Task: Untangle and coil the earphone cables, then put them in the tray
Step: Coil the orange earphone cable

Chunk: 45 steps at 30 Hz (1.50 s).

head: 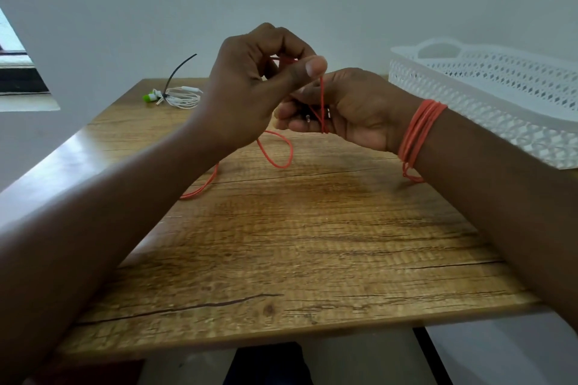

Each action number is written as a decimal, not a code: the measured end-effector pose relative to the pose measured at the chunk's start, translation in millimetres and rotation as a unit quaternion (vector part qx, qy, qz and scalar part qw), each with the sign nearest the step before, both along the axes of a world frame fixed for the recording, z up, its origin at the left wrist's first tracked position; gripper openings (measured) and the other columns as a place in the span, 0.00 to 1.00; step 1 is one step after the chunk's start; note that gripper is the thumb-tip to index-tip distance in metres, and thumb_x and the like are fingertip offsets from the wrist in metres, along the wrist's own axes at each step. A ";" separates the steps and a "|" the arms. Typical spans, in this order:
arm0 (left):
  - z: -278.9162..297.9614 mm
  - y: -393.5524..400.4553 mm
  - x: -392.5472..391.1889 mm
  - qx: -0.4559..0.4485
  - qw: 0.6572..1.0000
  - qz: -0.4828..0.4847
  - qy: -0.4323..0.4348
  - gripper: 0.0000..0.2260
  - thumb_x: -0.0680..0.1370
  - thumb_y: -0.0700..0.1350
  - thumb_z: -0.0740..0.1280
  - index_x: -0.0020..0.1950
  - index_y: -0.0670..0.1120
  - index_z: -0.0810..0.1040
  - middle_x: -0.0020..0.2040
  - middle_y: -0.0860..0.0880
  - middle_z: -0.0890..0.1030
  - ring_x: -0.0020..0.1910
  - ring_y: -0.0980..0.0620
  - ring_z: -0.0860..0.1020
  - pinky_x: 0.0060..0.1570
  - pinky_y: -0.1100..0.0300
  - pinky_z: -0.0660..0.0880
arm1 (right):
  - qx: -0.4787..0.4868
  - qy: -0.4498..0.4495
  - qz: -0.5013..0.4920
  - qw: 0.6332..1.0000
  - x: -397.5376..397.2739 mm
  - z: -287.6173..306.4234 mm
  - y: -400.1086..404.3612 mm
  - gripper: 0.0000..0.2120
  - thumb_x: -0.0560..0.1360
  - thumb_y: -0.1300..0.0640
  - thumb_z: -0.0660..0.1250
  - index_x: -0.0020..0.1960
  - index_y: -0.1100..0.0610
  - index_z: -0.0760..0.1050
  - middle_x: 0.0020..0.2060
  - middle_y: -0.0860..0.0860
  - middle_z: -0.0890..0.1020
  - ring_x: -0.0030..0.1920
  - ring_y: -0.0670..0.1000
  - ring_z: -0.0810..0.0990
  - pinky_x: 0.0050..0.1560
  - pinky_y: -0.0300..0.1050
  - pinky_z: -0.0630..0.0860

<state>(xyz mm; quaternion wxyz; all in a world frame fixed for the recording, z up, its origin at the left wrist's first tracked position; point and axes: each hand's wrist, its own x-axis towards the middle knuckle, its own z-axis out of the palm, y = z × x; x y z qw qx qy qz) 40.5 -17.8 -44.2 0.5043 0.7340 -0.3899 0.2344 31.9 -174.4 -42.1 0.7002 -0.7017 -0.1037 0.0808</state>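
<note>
Reaching forward over one wooden table (281, 244), two bare forearms, each ending in a hand raised above the tabletop. Pinching one orange earphone cable (322, 97) between thumb and curled fingers, left hand (250, 97), held a little higher than the other and nearly touching it. Gripping the same cable lower down, right hand (353, 109), palm turned inward and fingers curled round the strand, with a small metal plug tip showing just by its fingertips. Running taut and near upright between the two hands, a short stretch of that orange cable. Circling the right wrist, several orange turns (420, 131), perhaps four or five, the exact count not clear, with a small loop hanging under the wrist. Drooping below the left hand, one loose orange loop (276, 150), and trailing out past the left forearm onto the wood, one more orange length. Lying well beyond the left hand, toward the far left corner of the table, one white earphone bundle (179, 98) with green earbuds, coiled and tied, one black tie strip (178, 70) sticking up from it. Sitting beyond and outward of the right hand, one white perforated tray (500, 97), holding no cable that can be seen from here.
</note>
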 end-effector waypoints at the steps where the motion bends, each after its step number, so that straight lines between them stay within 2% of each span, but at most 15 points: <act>1: 0.7 0.5 0.4 -0.016 1.000 0.011 0.004 0.05 0.77 0.46 0.69 0.45 0.45 0.79 0.41 0.50 0.79 0.31 0.63 0.72 0.33 0.69 0.67 | 0.003 0.001 0.008 1.000 -0.7 1.2 0.8 0.11 0.81 0.62 0.60 0.56 0.69 0.76 0.41 0.59 0.82 0.44 0.56 0.85 0.41 0.40 0.80; 6: 2.5 6.4 4.8 -0.056 0.996 0.070 0.003 0.08 0.77 0.48 0.70 0.45 0.43 0.80 0.39 0.53 0.80 0.39 0.54 0.76 0.41 0.55 0.74 | -0.003 -0.005 0.061 0.998 -5.2 6.3 6.5 0.13 0.83 0.59 0.56 0.52 0.67 0.75 0.34 0.54 0.76 0.36 0.51 0.80 0.40 0.40 0.79; 13: -0.3 9.3 9.7 -0.063 0.989 0.132 0.018 0.09 0.75 0.51 0.71 0.44 0.46 0.82 0.39 0.53 0.82 0.38 0.58 0.76 0.42 0.66 0.73 | 0.049 0.014 0.069 0.996 -6.2 7.1 4.1 0.15 0.83 0.57 0.54 0.50 0.64 0.76 0.34 0.53 0.76 0.35 0.50 0.80 0.35 0.38 0.77; 16: -2.1 13.2 14.1 -0.065 0.984 0.160 0.031 0.11 0.75 0.54 0.71 0.43 0.46 0.82 0.39 0.50 0.83 0.38 0.55 0.78 0.42 0.64 0.73 | 0.110 0.037 0.094 0.989 -6.7 10.3 4.9 0.14 0.83 0.57 0.54 0.49 0.62 0.76 0.33 0.51 0.76 0.34 0.48 0.78 0.34 0.37 0.76; 18: -3.5 11.6 15.7 -0.051 0.983 0.165 0.055 0.12 0.76 0.54 0.69 0.40 0.47 0.82 0.35 0.48 0.81 0.33 0.55 0.74 0.36 0.62 0.71 | 0.147 0.051 0.106 0.982 -7.4 11.2 5.8 0.14 0.83 0.57 0.54 0.48 0.60 0.76 0.32 0.50 0.75 0.34 0.47 0.77 0.34 0.35 0.75; 22: -9.1 0.4 9.0 -0.013 0.985 0.058 0.162 0.18 0.82 0.46 0.62 0.32 0.49 0.74 0.22 0.54 0.70 0.22 0.58 0.65 0.23 0.65 0.61 | 0.274 0.014 0.113 0.955 -9.3 16.9 6.3 0.10 0.82 0.60 0.55 0.51 0.63 0.73 0.32 0.50 0.73 0.33 0.45 0.74 0.32 0.33 0.73; 26: -12.1 -11.8 -3.2 0.077 0.979 -0.020 0.188 0.09 0.81 0.46 0.63 0.43 0.47 0.80 0.24 0.54 0.73 0.23 0.57 0.67 0.26 0.66 0.65 | 0.351 -0.051 0.055 0.933 -7.8 22.5 2.4 0.09 0.82 0.63 0.57 0.54 0.67 0.73 0.36 0.54 0.78 0.37 0.48 0.82 0.38 0.36 0.79; 28: -12.6 -15.3 -6.9 0.111 0.973 -0.045 0.198 0.08 0.81 0.47 0.63 0.50 0.46 0.80 0.24 0.53 0.74 0.23 0.56 0.68 0.26 0.65 0.67 | 0.279 -0.121 -0.016 0.952 -5.5 16.9 -0.9 0.09 0.81 0.63 0.59 0.53 0.68 0.74 0.39 0.55 0.82 0.44 0.51 0.84 0.45 0.39 0.81; 30: -12.2 -14.7 -11.0 0.159 0.969 -0.048 0.185 0.08 0.81 0.47 0.64 0.54 0.46 0.80 0.24 0.52 0.74 0.22 0.57 0.69 0.25 0.66 0.68 | 0.121 -0.224 -0.107 0.961 -2.1 11.8 -2.3 0.09 0.81 0.64 0.61 0.52 0.69 0.76 0.40 0.57 0.83 0.44 0.53 0.84 0.51 0.46 0.81; 32: -9.1 -11.8 -13.6 0.179 0.971 -0.035 0.157 0.07 0.80 0.47 0.65 0.52 0.46 0.82 0.24 0.51 0.73 0.21 0.59 0.68 0.24 0.69 0.68 | -0.089 -0.336 -0.187 0.919 -0.1 9.6 -4.0 0.09 0.80 0.63 0.63 0.50 0.69 0.78 0.37 0.57 0.83 0.36 0.51 0.83 0.47 0.49 0.82; 34: -2.8 -6.8 -10.8 0.140 0.982 0.000 0.131 0.07 0.79 0.47 0.67 0.47 0.46 0.84 0.24 0.49 0.71 0.21 0.59 0.66 0.24 0.68 0.65 | -0.222 -0.368 -0.203 0.880 1.3 8.7 -4.6 0.09 0.79 0.62 0.63 0.49 0.68 0.79 0.33 0.54 0.82 0.30 0.50 0.82 0.38 0.45 0.82; 37: 5.0 4.7 1.7 0.077 0.988 0.104 0.086 0.08 0.75 0.52 0.71 0.40 0.49 0.84 0.27 0.52 0.76 0.23 0.61 0.68 0.29 0.64 0.66 | -0.235 -0.294 -0.193 0.906 2.0 8.5 -4.6 0.09 0.80 0.63 0.60 0.50 0.66 0.78 0.31 0.53 0.80 0.31 0.48 0.80 0.36 0.42 0.80; 41: 7.6 17.8 12.8 0.055 0.983 0.166 0.052 0.10 0.73 0.55 0.73 0.38 0.50 0.81 0.28 0.55 0.75 0.24 0.61 0.69 0.30 0.68 0.67 | -0.297 -0.196 -0.127 0.926 -2.5 8.9 -3.0 0.15 0.83 0.58 0.56 0.49 0.66 0.78 0.30 0.53 0.77 0.30 0.48 0.77 0.32 0.40 0.74; 43: 7.6 19.3 14.9 0.049 0.982 0.177 0.045 0.10 0.73 0.54 0.73 0.40 0.48 0.81 0.28 0.54 0.73 0.25 0.60 0.68 0.32 0.65 0.68 | -0.239 -0.107 -0.024 0.965 -7.4 10.3 -3.2 0.18 0.84 0.56 0.54 0.48 0.65 0.78 0.29 0.52 0.74 0.29 0.48 0.74 0.31 0.39 0.71; 45: 6.7 17.2 15.9 0.030 0.982 0.176 0.053 0.10 0.74 0.54 0.72 0.41 0.48 0.81 0.28 0.53 0.73 0.25 0.60 0.67 0.31 0.65 0.66 | -0.111 -0.036 0.079 0.990 -10.8 13.4 -3.5 0.17 0.84 0.55 0.52 0.46 0.62 0.75 0.29 0.50 0.70 0.30 0.47 0.71 0.29 0.37 0.68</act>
